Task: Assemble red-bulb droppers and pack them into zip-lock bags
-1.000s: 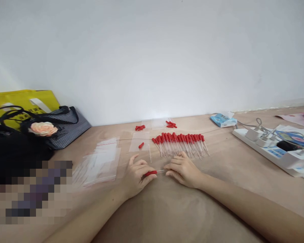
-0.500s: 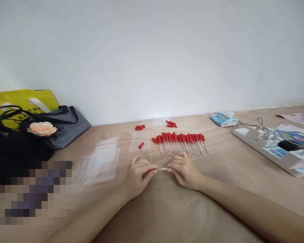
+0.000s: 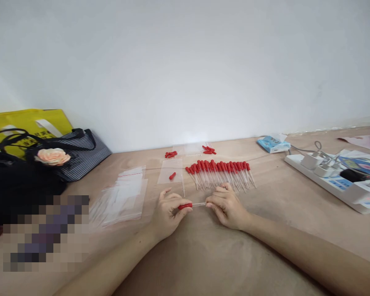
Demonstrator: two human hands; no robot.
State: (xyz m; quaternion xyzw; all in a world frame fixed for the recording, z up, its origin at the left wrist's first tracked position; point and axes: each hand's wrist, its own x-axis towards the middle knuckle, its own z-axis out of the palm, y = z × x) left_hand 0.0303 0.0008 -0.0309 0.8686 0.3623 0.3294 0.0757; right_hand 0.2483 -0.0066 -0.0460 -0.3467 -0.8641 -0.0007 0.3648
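Observation:
My left hand (image 3: 169,211) pinches a red rubber bulb (image 3: 185,206) between thumb and fingers. A clear glass tube (image 3: 199,204) runs from the bulb to my right hand (image 3: 225,207), whose fingertips grip its other end. Beyond my hands lies a row of droppers (image 3: 218,172) with red bulbs pointing at the wall. A small clear bag (image 3: 165,170) with a loose red bulb (image 3: 172,176) on it lies behind my left hand, and a thin glass tube (image 3: 183,185) rests beside it.
Plastic bags with glass tubes (image 3: 123,197) lie on the left, near a striped bag (image 3: 83,158). Two small piles of red bulbs (image 3: 171,154) (image 3: 209,150) sit near the wall. A tissue pack (image 3: 273,144) and a power strip (image 3: 323,176) are at the right.
More of the red bulb and the tube now shows between my hands. My right hand has shifted slightly to the right, and the view has moved a little.

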